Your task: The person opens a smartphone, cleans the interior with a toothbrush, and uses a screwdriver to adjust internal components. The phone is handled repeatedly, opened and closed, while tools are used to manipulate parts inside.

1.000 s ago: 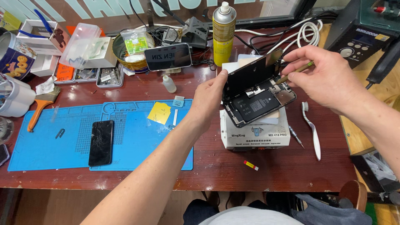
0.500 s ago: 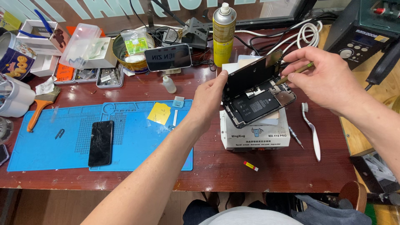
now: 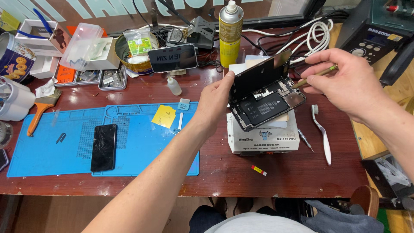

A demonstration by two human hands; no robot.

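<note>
At the centre of the workbench we see an opened black smartphone (image 3: pixel 265 105) with its battery and circuit boards exposed, lying tilted on a white box-shaped heating pad (image 3: pixel 263 137). Its dark screen panel (image 3: pixel 260 77) is lifted upright like a book cover, hinged along the phone's far edge.

Our left hand (image 3: pixel 215 103) has its fingers curled loosely against the left edge of the screen, thumb and fingertips propping it open. Our right hand (image 3: pixel 345 82) is closed in a pen-style pinch on a thin brass-coloured tool (image 3: pixel 314 77), its tip pointing at the upper right corner of the phone's interior — whether it touches a part we cannot tell.

To do this well, we judge the screen should stay steady at this angle, not pushed further back, so its connecting ribbons are not strained — and the tool tip should move lightly.

Just right of the pad lie a white plastic pry stick (image 3: pixel 322 136) and a small screwdriver (image 3: pixel 305 140). Further left, a blue silicone work mat (image 3: pixel 138 146) holds a second black phone with cracked glass (image 3: pixel 104 147).
</note>
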